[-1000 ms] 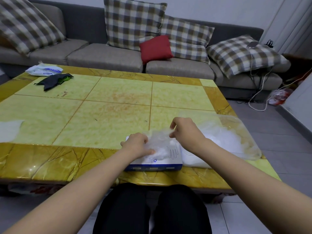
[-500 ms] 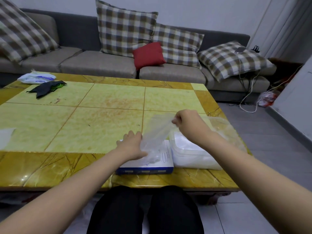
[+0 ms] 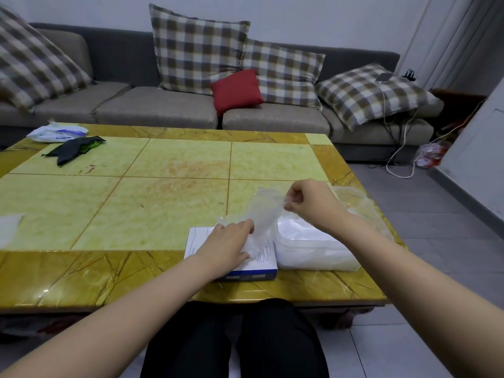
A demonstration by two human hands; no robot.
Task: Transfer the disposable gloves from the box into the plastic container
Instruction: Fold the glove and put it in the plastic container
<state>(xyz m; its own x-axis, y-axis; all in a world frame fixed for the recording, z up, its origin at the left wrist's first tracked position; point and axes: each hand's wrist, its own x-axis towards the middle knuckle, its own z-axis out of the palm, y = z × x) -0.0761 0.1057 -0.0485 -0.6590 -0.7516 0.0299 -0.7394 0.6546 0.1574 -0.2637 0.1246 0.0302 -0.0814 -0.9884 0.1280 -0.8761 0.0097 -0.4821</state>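
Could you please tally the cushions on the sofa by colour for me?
Checked cushions: 4
Red cushion: 1
Total: 5

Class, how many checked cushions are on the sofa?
4 checked cushions: one far left, one upright in the middle, one behind the red cushion, one lying at the right end. Others may be out of frame on the left.
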